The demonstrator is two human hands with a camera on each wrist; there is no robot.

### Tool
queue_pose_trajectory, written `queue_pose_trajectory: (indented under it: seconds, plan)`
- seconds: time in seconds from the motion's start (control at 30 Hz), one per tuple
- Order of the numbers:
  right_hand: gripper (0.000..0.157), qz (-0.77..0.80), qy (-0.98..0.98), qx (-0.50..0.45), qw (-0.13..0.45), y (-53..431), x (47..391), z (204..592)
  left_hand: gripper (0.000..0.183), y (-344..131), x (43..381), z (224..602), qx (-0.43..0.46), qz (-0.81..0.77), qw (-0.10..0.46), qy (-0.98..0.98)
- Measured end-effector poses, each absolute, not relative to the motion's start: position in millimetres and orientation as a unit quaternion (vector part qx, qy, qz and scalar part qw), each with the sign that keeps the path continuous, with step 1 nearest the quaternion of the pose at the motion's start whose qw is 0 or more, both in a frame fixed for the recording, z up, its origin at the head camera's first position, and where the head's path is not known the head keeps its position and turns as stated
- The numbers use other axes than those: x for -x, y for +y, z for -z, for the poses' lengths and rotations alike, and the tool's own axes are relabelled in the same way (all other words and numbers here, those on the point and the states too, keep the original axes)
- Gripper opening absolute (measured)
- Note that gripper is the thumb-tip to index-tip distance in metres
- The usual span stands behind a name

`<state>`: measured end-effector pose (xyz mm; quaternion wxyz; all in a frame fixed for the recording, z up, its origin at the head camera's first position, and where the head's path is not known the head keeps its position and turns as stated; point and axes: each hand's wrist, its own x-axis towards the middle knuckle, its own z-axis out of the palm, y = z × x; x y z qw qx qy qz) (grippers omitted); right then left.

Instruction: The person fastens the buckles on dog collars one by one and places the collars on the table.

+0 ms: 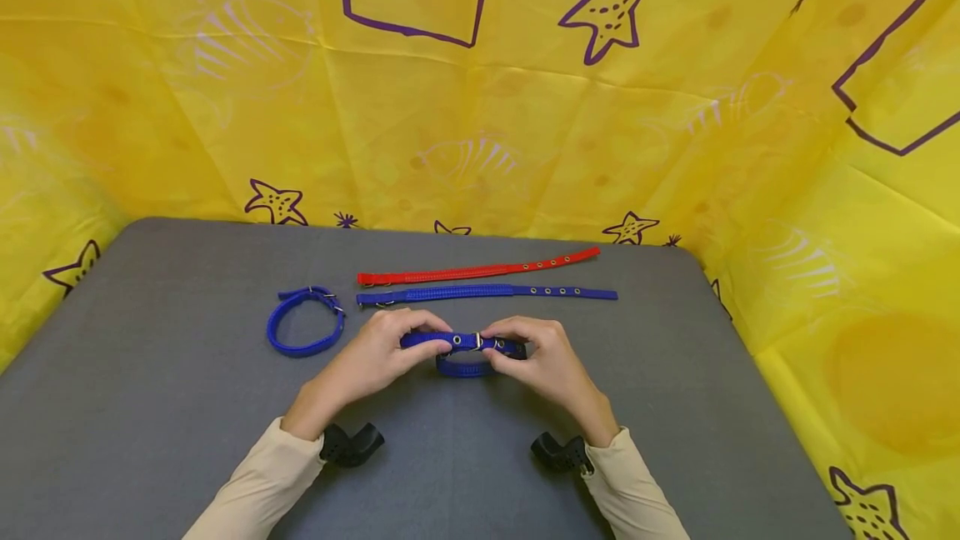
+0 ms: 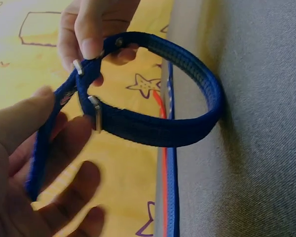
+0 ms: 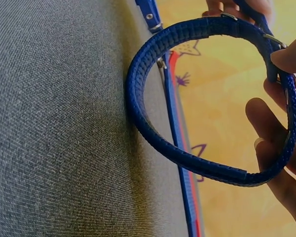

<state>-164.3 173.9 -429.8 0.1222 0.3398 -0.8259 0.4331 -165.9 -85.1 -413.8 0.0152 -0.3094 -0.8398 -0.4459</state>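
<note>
Both hands hold a blue collar [image 1: 467, 369] bent into a loop, its strap running through a metal buckle [image 1: 477, 342]. My left hand [image 1: 392, 347] pinches the strap's free end between thumb and fingers, left of the buckle. On the other side, my right hand [image 1: 542, 352] grips the collar close beside the buckle. The left wrist view shows the strap tail passing between the left thumb and index finger, with a metal ring [image 2: 95, 113] near those fingertips. In the right wrist view the padded band [image 3: 143, 94] curves down toward the table.
Another blue collar [image 1: 300, 350], fastened in a loop, lies to the left on the grey table [image 1: 187, 290]. Behind the hands a red collar [image 1: 457, 275] and a blue collar [image 1: 457, 292] lie stretched out side by side. A yellow patterned cloth [image 1: 390, 107] hangs around the table.
</note>
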Motion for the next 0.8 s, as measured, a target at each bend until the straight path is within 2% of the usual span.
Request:
queue_pose_trajectory:
  seconds: [0.2, 0.4, 0.8]
  plan:
    - [0.018, -0.428, -0.829, -0.340, 0.117, 173.6, 163.9, 429.2, 0.014, -88.2, 167.8, 413.8, 0.297, 0.453, -0.085, -0.836]
    - [0.018, -0.427, -0.827, -0.348, 0.111, 172.0, 163.0, 430.8, 0.016, -88.2, 169.9, 416.3, 0.298, 0.453, -0.154, -0.826]
    - [0.018, -0.432, -0.817, -0.363, 0.118, 169.5, 162.7, 431.5, 0.016, -88.1, 167.2, 417.8, 0.293, 0.478, -0.170, -0.811]
